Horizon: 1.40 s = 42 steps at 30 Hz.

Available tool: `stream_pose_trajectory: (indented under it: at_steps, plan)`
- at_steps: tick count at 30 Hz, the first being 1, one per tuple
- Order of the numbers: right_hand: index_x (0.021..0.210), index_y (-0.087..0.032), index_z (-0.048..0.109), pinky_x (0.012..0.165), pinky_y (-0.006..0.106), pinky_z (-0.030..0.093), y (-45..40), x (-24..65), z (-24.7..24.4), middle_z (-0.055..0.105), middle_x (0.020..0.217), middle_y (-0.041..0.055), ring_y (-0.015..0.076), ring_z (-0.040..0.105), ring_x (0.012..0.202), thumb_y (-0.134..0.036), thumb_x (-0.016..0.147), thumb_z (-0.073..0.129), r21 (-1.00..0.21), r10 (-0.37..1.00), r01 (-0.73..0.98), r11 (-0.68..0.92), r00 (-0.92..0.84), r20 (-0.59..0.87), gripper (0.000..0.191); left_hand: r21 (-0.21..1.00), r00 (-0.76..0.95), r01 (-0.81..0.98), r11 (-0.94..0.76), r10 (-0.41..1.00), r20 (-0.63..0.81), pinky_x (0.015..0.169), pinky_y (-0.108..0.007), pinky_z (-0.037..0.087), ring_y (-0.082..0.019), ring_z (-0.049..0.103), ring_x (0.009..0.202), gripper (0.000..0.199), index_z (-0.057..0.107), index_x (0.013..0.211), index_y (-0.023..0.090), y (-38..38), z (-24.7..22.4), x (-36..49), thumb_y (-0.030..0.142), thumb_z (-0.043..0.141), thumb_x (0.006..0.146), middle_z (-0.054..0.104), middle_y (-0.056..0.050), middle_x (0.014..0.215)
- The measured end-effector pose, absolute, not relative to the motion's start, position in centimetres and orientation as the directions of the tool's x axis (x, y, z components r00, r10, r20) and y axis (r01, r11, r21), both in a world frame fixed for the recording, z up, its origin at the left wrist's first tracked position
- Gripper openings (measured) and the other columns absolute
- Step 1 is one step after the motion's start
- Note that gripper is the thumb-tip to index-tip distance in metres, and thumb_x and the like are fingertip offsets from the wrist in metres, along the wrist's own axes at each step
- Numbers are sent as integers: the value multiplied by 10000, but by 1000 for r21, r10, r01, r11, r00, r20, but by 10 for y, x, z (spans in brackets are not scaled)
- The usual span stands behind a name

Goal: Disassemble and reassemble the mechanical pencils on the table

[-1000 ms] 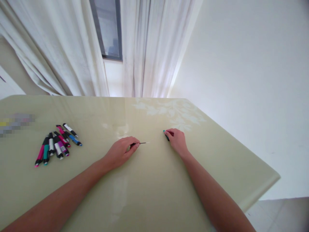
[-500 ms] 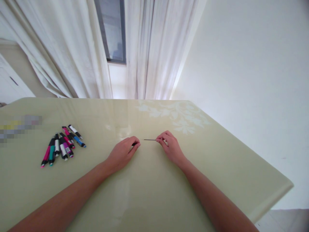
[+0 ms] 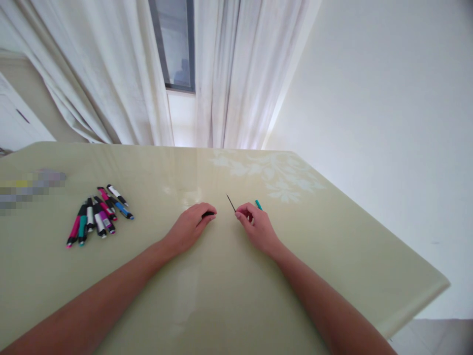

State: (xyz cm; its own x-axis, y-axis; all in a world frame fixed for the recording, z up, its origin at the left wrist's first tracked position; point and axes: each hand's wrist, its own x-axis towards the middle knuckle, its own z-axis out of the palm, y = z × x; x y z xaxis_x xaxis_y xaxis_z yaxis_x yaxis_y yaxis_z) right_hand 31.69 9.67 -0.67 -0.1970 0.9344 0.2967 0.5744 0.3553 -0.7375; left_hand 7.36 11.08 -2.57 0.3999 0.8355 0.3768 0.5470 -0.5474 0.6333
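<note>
Between the thumb and fingers of my left hand [image 3: 192, 224] is a small black pen part [image 3: 209, 214], mostly covered by the fingers. My right hand [image 3: 256, 227], to the right of it with a gap between, pinches a thin dark pen refill [image 3: 231, 202]. The refill's free end points up and to the left, away from me. A teal pen piece [image 3: 258, 204] sticks out behind my right knuckles; whether that hand holds it or it lies on the table cannot be seen.
Several click pens [image 3: 98, 217] in pink, teal, white, purple and blue lie in a loose pile on the pale green table [image 3: 221, 301], to my left. A blurred item [image 3: 33, 185] lies farther left. Curtains [image 3: 244, 74] hang past the far edge.
The refill has swung from lying level toward my left hand to slanting up and away. The teal piece now shows behind my right hand. My left hand keeps its hold.
</note>
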Motion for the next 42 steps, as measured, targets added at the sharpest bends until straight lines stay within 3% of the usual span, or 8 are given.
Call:
stream_pose_trajectory:
  at_steps: [3,8,11,20,25,33,37,42]
  plan:
    - [906,-199,645,649,264,422,92,309,-11,673,801,8,148,574,703,-257,966,587,-728,931,581,365,-246,270,101,487,434,642,-592,804,406,907,-392,488,-231,620,975,208,628,1047,198,107,-23,76,293,443,1058,681,-65,1025]
    - [907,-196,641,637,268,427,93,309,-13,667,789,8,148,564,683,-276,973,584,-745,932,562,358,-268,246,118,51,593,761,-647,726,348,863,-429,457,-276,577,974,202,654,979,175,98,-19,83,202,460,1027,637,-103,1007]
    - [905,-201,637,633,272,430,93,310,-12,665,786,7,152,566,681,-290,974,580,-756,934,552,350,-267,237,126,-32,629,749,-661,696,347,857,-438,448,-288,560,983,214,669,995,172,96,-19,84,171,457,1026,636,-120,1047]
    - [899,-202,636,641,276,436,94,311,-13,659,789,4,150,567,689,-306,971,579,-764,934,542,351,-261,244,138,-4,653,722,-692,679,335,885,-414,453,-281,554,1026,251,669,1203,202,93,-21,81,140,522,1009,636,-102,1096]
    - [902,-199,637,656,277,443,94,311,-12,663,801,6,151,574,705,-297,970,578,-761,934,545,352,-258,246,133,2,679,698,-716,662,317,898,-411,458,-281,550,1028,244,668,1185,182,94,-21,81,121,522,1000,637,-107,1119]
    - [899,-203,636,639,272,441,94,310,-10,665,783,-2,147,574,685,-280,957,590,-762,942,555,334,-233,243,107,258,506,755,-603,785,358,900,-415,444,-260,567,972,246,687,1093,184,103,-27,80,230,448,1058,665,-87,1055]
    - [898,-204,640,642,274,448,94,310,-11,665,775,-5,144,572,676,-275,956,591,-761,942,557,333,-239,237,104,285,549,711,-643,760,347,870,-406,436,-261,560,972,266,734,1162,243,103,-25,79,317,505,1049,683,-75,1066]
    - [885,-199,648,644,272,453,93,309,-9,670,768,3,146,579,680,-284,953,598,-761,938,552,341,-256,235,119,343,584,655,-673,740,334,845,-392,428,-243,559,924,258,772,1032,253,103,-22,79,264,515,1034,697,-64,1019]
